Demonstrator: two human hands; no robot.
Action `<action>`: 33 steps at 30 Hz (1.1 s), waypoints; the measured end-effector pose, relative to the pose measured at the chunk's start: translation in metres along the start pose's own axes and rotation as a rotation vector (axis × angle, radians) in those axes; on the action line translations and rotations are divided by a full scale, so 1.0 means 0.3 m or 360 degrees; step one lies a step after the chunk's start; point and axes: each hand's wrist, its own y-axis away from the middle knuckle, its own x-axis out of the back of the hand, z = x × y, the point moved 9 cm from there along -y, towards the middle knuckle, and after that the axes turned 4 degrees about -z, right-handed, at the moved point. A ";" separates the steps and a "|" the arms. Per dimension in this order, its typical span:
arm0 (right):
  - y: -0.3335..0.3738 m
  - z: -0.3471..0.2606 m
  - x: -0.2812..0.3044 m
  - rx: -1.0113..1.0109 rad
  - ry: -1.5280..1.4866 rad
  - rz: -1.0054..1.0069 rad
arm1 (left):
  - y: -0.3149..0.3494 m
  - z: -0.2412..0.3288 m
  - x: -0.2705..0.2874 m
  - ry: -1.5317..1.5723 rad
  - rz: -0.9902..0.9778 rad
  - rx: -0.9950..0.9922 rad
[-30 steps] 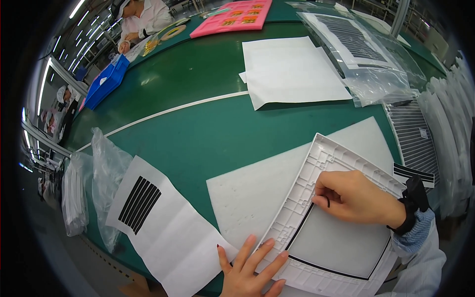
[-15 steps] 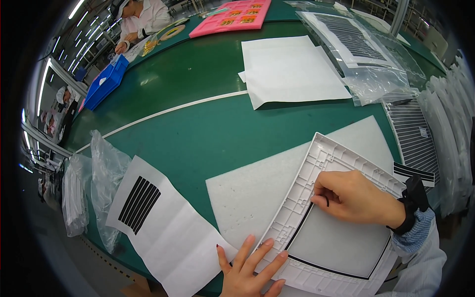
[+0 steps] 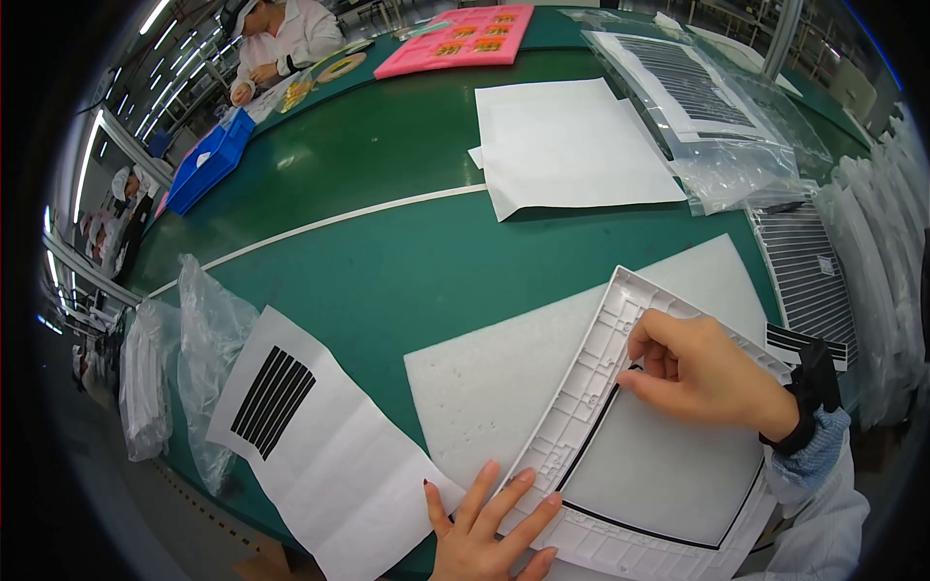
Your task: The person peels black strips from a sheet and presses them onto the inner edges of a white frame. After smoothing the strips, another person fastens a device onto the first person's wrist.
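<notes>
A white plastic frame (image 3: 581, 407) with ribbed edges lies on a white foam sheet (image 3: 465, 387) in front of me. Thin black adhesive strip (image 3: 587, 443) runs along the inner edge of its left, near and right sides. My right hand (image 3: 702, 373) is closed in a pinch over the frame's upper left part, with the strip's dark free end between thumb and fingers. Spread flat, my left hand (image 3: 489, 533) rests its fingertips on the frame's near left corner. Beside that hand lies a white backing sheet (image 3: 339, 484) carrying several black strips (image 3: 274, 402).
Clear plastic bags (image 3: 208, 339) lie at the left. White sheets (image 3: 572, 145) and bagged striped sheets (image 3: 697, 92) lie farther back. A striped sheet (image 3: 809, 261) and wrapped stacks (image 3: 877, 271) stand right. Beyond are a blue bin (image 3: 208, 165), a pink tray (image 3: 455, 44) and another person (image 3: 286, 39).
My right hand has moved slightly up along the frame's left side, and its fingers have loosened into a wider pinch. My left hand stays in place.
</notes>
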 end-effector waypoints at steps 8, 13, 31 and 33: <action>-0.014 0.019 0.015 0.0119 -0.0079 0.0094 | -0.003 0.003 0.006 0.0002 0.0009 0.0007; -0.018 0.027 0.010 0.0125 -0.0027 0.0092 | -0.002 0.003 0.007 0.0004 0.0010 0.0017; -0.016 0.015 0.003 0.0180 0.0150 0.0101 | -0.004 0.001 0.005 0.0006 0.0010 0.0020; -0.013 0.013 0.001 0.0185 0.0180 0.0112 | -0.002 0.003 0.006 0.0005 0.0014 0.0017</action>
